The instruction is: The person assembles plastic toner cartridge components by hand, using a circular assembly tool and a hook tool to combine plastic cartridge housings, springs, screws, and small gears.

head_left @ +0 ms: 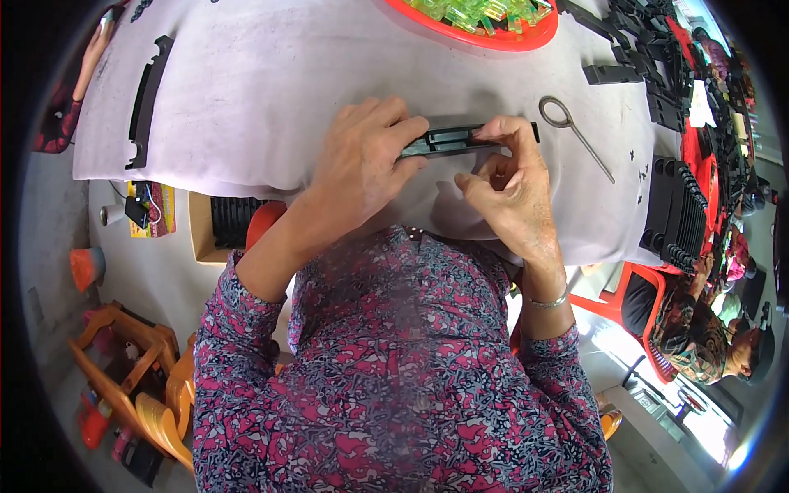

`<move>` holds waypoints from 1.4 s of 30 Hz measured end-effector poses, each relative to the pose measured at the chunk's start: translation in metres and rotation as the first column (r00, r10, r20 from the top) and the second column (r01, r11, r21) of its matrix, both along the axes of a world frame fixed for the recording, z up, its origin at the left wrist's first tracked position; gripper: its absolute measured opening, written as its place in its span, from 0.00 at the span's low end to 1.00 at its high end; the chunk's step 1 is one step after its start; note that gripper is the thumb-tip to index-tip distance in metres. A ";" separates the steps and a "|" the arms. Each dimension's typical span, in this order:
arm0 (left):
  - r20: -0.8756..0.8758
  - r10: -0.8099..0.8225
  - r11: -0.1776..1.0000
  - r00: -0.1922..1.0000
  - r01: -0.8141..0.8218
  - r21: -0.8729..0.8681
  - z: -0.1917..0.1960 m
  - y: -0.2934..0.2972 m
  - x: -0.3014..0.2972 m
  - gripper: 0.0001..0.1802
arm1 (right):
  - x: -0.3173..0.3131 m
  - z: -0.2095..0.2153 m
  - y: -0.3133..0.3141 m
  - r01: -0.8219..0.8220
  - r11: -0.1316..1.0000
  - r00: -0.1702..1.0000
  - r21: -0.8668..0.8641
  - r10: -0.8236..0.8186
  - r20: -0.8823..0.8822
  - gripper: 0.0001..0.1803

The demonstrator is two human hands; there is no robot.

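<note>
A long, narrow black plastic part with slots along it lies across my two hands, just above the near part of the cloth-covered table. My left hand pinches its left end between thumb and fingers. At the right end, my right hand has its fingertips bent onto the part. The right thumb is curled below the part, apart from it. Right of that hand lies a metal rod with a ring end. A similar black strip rests at the table's left.
At the far side stands a red tray of clear yellow-green pieces. Black parts lie heaped far right, with a stack nearer. Another person's arm shows far left; a seated person is at right.
</note>
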State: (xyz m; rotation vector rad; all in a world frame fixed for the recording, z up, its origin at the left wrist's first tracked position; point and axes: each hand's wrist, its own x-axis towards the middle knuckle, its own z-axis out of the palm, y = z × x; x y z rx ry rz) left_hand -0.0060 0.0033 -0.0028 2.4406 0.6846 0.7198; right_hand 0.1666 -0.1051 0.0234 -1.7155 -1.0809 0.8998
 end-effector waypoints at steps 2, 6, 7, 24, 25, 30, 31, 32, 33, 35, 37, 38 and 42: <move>0.036 -0.002 1.000 0.999 0.002 -0.006 0.001 0.000 0.000 0.19 | 0.000 0.001 0.001 0.008 1.000 1.000 0.020 -0.008 -0.005 0.28; 0.040 0.006 1.000 0.999 -0.006 -0.001 0.000 0.000 0.001 0.18 | 0.003 0.000 0.000 0.004 0.998 1.000 0.066 -0.003 -0.021 0.29; 0.046 0.000 1.000 0.999 0.000 -0.001 -0.001 0.001 0.002 0.18 | 0.003 0.000 0.000 0.010 0.998 1.000 0.060 -0.008 -0.018 0.29; 0.051 -0.015 1.000 0.999 0.015 -0.007 -0.011 0.012 0.002 0.14 | 0.017 0.017 0.049 -0.776 0.630 0.337 -0.026 0.451 0.827 0.19; 0.067 -0.031 0.999 0.997 0.032 -0.008 -0.012 0.014 0.002 0.13 | 0.017 0.018 0.048 -0.778 0.628 0.335 -0.026 0.450 0.828 0.19; 0.099 -0.086 0.996 0.991 0.089 -0.021 -0.011 0.017 0.000 0.15 | 0.017 0.020 0.049 -0.813 0.562 0.155 -0.151 0.460 0.874 0.13; 0.090 -0.092 0.995 0.992 0.095 -0.028 -0.011 0.018 0.000 0.15 | 0.017 0.019 0.050 -0.827 0.543 0.150 -0.144 0.459 0.876 0.11; 0.082 -0.098 0.994 0.992 0.102 -0.036 -0.010 0.018 0.000 0.15 | 0.018 0.019 0.050 -0.826 0.545 0.148 -0.143 0.454 0.879 0.11; 0.084 -0.101 0.994 0.991 0.104 -0.030 -0.010 0.018 0.000 0.15 | 0.018 0.019 0.050 -0.827 0.537 0.125 -0.166 0.464 0.877 0.12; 0.074 -0.102 0.994 0.992 0.104 -0.032 -0.010 0.016 -0.001 0.14 | 0.018 0.020 0.049 -0.828 0.528 0.102 -0.188 0.471 0.876 0.12; 0.080 -0.097 0.995 0.992 0.099 -0.024 -0.011 0.017 0.000 0.14 | 0.018 0.019 0.049 -0.834 0.521 0.100 -0.180 0.464 0.880 0.13; 0.086 -0.091 0.995 0.992 0.093 -0.018 -0.011 0.017 0.000 0.14 | 0.018 0.019 0.048 -0.833 0.522 0.101 -0.180 0.464 0.880 0.13; 0.090 -0.088 0.995 0.992 0.092 -0.035 -0.009 0.016 0.001 0.14 | 0.018 0.021 0.047 -0.832 0.525 0.097 -0.181 0.459 0.883 0.15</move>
